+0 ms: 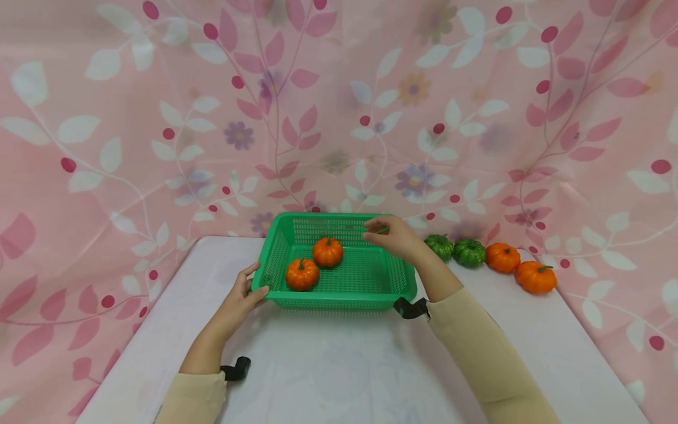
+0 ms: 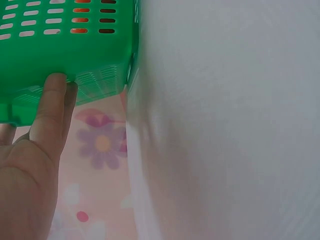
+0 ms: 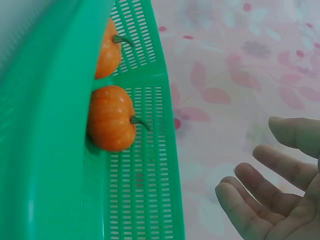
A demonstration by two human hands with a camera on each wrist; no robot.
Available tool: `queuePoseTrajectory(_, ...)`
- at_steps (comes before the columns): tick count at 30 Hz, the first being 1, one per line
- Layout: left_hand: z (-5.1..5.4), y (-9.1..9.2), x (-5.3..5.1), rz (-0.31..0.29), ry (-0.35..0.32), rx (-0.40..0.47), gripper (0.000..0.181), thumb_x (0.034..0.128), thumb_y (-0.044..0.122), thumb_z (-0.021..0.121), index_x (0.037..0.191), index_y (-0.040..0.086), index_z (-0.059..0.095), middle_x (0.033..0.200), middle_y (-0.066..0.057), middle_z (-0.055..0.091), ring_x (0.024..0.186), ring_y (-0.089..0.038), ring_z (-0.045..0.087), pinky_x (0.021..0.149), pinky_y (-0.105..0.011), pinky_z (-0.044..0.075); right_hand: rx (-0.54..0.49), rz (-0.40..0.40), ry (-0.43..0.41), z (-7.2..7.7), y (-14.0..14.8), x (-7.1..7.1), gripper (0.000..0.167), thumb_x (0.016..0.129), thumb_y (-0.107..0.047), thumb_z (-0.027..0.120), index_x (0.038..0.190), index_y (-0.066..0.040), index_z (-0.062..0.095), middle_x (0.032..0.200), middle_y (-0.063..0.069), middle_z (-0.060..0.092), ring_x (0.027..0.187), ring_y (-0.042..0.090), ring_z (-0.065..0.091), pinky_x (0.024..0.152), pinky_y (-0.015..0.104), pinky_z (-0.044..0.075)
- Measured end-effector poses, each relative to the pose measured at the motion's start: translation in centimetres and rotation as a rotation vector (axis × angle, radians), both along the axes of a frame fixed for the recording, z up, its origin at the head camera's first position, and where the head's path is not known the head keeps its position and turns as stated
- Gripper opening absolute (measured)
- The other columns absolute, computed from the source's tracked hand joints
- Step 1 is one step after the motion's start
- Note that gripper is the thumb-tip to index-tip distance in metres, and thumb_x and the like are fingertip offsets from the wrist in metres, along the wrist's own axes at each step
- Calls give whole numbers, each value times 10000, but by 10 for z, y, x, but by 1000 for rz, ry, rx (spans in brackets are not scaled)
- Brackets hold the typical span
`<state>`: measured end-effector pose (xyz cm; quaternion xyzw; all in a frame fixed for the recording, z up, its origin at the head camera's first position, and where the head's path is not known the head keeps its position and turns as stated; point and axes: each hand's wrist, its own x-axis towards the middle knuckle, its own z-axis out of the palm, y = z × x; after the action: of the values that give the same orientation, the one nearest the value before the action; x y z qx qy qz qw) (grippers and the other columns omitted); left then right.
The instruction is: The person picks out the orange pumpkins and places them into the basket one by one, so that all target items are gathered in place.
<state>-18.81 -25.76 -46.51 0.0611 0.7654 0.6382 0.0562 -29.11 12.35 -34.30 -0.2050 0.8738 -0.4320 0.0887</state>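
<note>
Green plastic is the material of the perforated rectangular basket (image 1: 339, 298), which stands on the white tablecloth (image 1: 328, 365), in front of the pink floral curtain (image 1: 339, 118). Inside the basket are two orange mini pumpkins, both in its left half: the nearer pumpkin (image 1: 302, 276) is by the front left corner, and the farther pumpkin (image 1: 328, 253) is just behind it, a little to the right. Both have a short green stem.

The left hand (image 1: 241, 301) holds the basket at the front left corner; its thumb lies on the rim and the other fingers are against the outer side, so the corner is pinched between them. The right hand (image 1: 394, 237) is above the right part of the basket, and it holds nothing; its fingers are slightly bent and spread apart, which the right wrist view shows well.

To the right of the basket, four more mini pumpkins make a slanting row: a first green pumpkin (image 1: 439, 248), next to the right forearm in the head view, a second green pumpkin (image 1: 469, 253), then an orange pumpkin (image 1: 503, 258), and a last orange pumpkin (image 1: 536, 278), nearest to the person
</note>
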Motion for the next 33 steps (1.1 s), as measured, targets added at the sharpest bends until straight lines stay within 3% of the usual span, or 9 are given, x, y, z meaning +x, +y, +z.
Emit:
queuePoseTrajectory(7,1,1,1,-1,-2,16,754,1053,237,546,1613,180,45,1528,-295,300,1367,-421,409,1089,-408,423,-44,-33,14,-1,12,10,404,1000,-320,639,1353,-127,604,1294,109,597,1172,313,585,964,497,518)
queuePoseTrajectory(13,0,0,1,0,4,14,754,1051,245,551,1612,174,53,1518,-293,316,1357,-421,417,1079,-389,438,-54,-60,36,-3,21,18,410,995,-340,642,1344,-127,611,1305,111,599,1171,309,587,957,512,516)
queuePoseTrajectory(21,-2,0,-1,1,4,6,760,1045,266,561,1610,185,58,1531,-282,299,1362,-415,416,1058,-348,460,-99,-93,4,-8,36,28,430,981,-397,649,1336,-157,612,1327,77,594,1212,302,559,987,529,495)
queuePoseTrajectory(28,-3,0,-1,-10,10,10,758,1045,275,562,1608,193,61,1535,-276,301,1365,-414,420,1083,-405,431,-114,-117,62,-12,53,38,440,990,-384,639,1341,-121,615,1302,101,630,1202,301,560,1013,548,474)
queuePoseTrajectory(33,-3,-1,0,-14,21,5,755,1048,271,555,1608,183,57,1532,-285,297,1361,-429,418,1069,-370,452,-123,-165,76,-20,67,43,465,996,-386,627,1348,-83,611,1276,106,634,1161,303,564,992,536,488)
